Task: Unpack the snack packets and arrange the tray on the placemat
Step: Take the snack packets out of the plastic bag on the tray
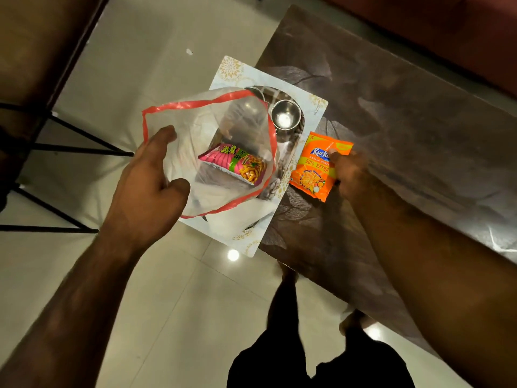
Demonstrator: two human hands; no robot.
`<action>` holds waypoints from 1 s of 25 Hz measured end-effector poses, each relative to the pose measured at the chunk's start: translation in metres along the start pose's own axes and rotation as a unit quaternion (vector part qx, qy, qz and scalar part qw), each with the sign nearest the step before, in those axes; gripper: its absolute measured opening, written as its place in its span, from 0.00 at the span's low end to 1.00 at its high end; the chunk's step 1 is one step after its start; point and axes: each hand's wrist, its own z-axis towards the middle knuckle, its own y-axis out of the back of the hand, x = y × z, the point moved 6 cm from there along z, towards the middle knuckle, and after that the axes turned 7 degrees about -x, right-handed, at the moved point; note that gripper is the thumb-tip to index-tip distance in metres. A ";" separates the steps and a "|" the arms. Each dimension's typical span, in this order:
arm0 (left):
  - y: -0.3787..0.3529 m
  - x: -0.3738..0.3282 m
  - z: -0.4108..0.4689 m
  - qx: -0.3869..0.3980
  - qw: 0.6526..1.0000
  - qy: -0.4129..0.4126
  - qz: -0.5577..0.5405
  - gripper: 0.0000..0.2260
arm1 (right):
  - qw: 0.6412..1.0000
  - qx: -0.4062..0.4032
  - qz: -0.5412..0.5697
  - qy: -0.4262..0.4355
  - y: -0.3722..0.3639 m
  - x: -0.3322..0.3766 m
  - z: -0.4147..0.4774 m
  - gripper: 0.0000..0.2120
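Note:
My left hand [152, 179] grips the near rim of a clear plastic bag [195, 130] with a red edge and holds its mouth wide. A pink snack packet [237, 163] lies at the bottom of the bag. My right hand [349, 170] rests on an orange snack packet [310, 169], fingers on its right side, on the table beside the placemat. The pale patterned placemat [313, 107] lies at the table's left edge. On it is a steel tray [285, 144], mostly hidden by the bag, with a small steel bowl [285, 114].
The dark glossy table [391, 121] runs to the right, and a red-brown sofa [447, 29] stands behind it. A chair with black metal legs [56, 152] is at the left on the pale tiled floor [173, 289]. My legs and feet are below.

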 end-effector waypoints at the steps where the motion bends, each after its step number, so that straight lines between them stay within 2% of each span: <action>1: 0.000 -0.001 0.001 -0.001 1.000 -0.003 0.004 0.33 | 1.000 -0.005 -0.007 0.001 -0.001 -0.002 0.005 0.12; 2: 0.000 -0.002 0.003 -0.001 1.000 -0.004 0.007 0.33 | 1.000 -0.018 -0.019 0.008 0.001 -0.004 0.008 0.11; 5: -0.001 -0.006 0.004 -0.001 1.000 -0.001 -0.002 0.33 | 0.990 -0.064 -0.101 0.082 0.012 0.002 -0.002 0.15; 8: -0.003 -0.009 0.002 0.002 1.000 0.003 -0.006 0.33 | 0.977 -0.035 -0.132 0.164 0.019 0.015 -0.034 0.26; 10: -0.005 -0.009 0.001 0.001 1.000 0.004 -0.008 0.33 | 0.957 -0.010 -0.190 0.221 0.024 0.024 -0.064 0.30; 13: -0.007 -0.009 0.000 -0.002 1.000 0.002 -0.015 0.33 | 0.929 0.014 -0.222 0.294 0.034 0.038 -0.111 0.29; 18: -0.003 -0.011 -0.008 -0.001 0.999 0.007 -0.037 0.34 | 0.902 0.026 -0.154 0.403 0.052 0.082 -0.210 0.21; 22: -0.007 -0.015 -0.015 0.013 0.998 0.008 -0.057 0.33 | 0.837 0.107 -0.137 0.519 0.039 0.130 -0.299 0.13; 24: -0.008 -0.013 -0.016 0.018 0.998 0.014 -0.057 0.34 | 0.792 0.166 -0.210 0.548 0.007 0.142 -0.327 0.12; 25: -0.007 -0.012 -0.017 0.018 0.998 0.013 -0.058 0.34 | 0.756 0.191 -0.298 0.551 -0.016 0.141 -0.334 0.13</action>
